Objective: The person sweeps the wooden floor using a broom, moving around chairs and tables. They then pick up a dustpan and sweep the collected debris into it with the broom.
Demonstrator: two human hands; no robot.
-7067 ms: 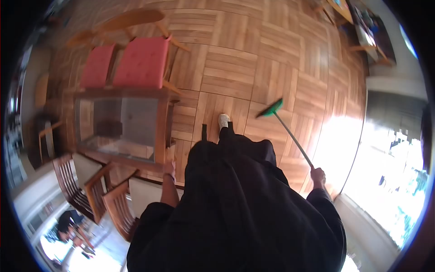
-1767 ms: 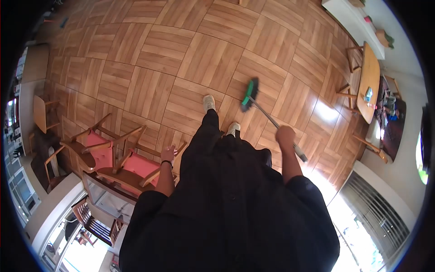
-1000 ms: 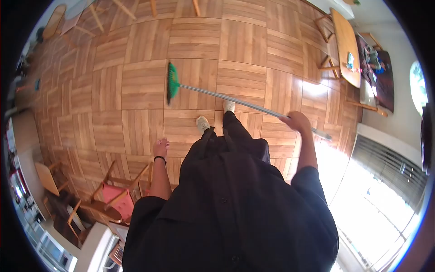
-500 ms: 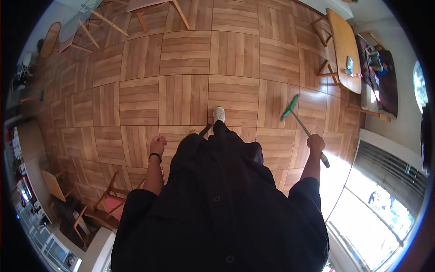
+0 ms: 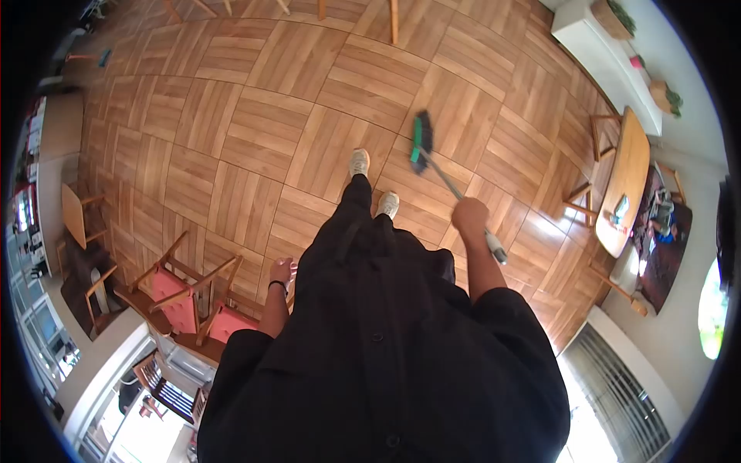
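My right hand (image 5: 470,217) is wrapped around the grey handle of a broom (image 5: 445,176). Its green-backed head (image 5: 417,140), with dark bristles, is on the wooden floor ahead of my feet and slightly right. The handle's pale end sticks out behind my fist. At my left side hangs my left hand (image 5: 283,272), nothing in it, its fingers loosely bent and a little apart. A dark band circles that wrist. Both of my light shoes (image 5: 360,163) show on the floor, the left one further forward.
Chairs with pink seats (image 5: 171,299) stand by a table behind my left side. To the right is a wooden table (image 5: 627,181) with small items on it, beside a dark sofa (image 5: 665,255). A white cabinet (image 5: 598,58) and potted plants (image 5: 665,99) are at the far right.
My body has turned to the right and stepped on. The broom head has swung left, closer to my feet's line. My right hand keeps its grip; the left stays low at my side.
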